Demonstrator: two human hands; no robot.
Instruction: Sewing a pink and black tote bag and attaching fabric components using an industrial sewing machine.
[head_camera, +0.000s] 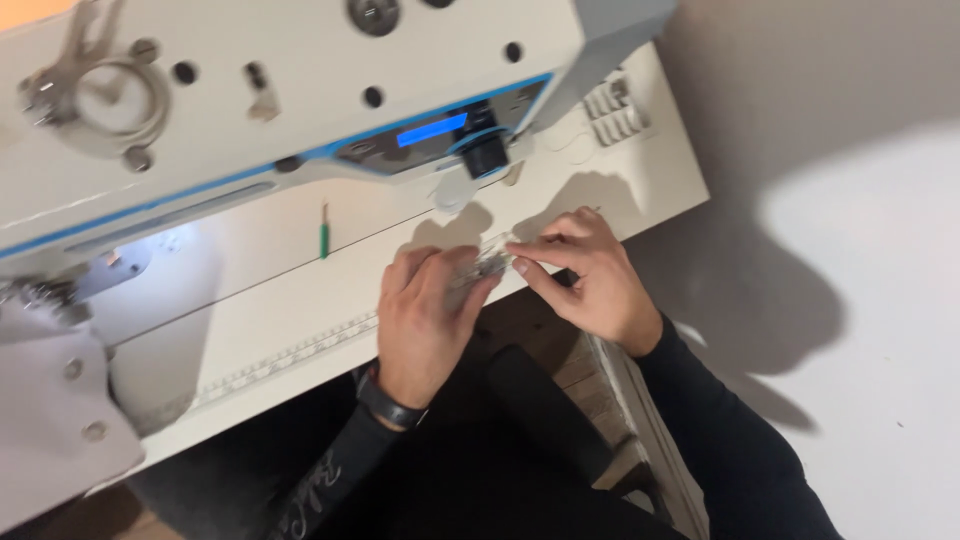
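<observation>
Both hands meet at the front edge of a white sewing-machine table (300, 290). My left hand (425, 315) is curled around a small greyish, shiny thing (487, 265); what it is stays blurred. My right hand (590, 280) pinches the same thing from the right with thumb and forefinger. A black band sits on the left wrist, and both arms wear black sleeves.
A white industrial sewing machine (250, 90) with a blue display panel (432, 130) looms above the table. A green-handled tool (324, 232) lies on the table. A ruler strip (290, 355) runs along the front edge. The lit needle area (120, 260) is at left.
</observation>
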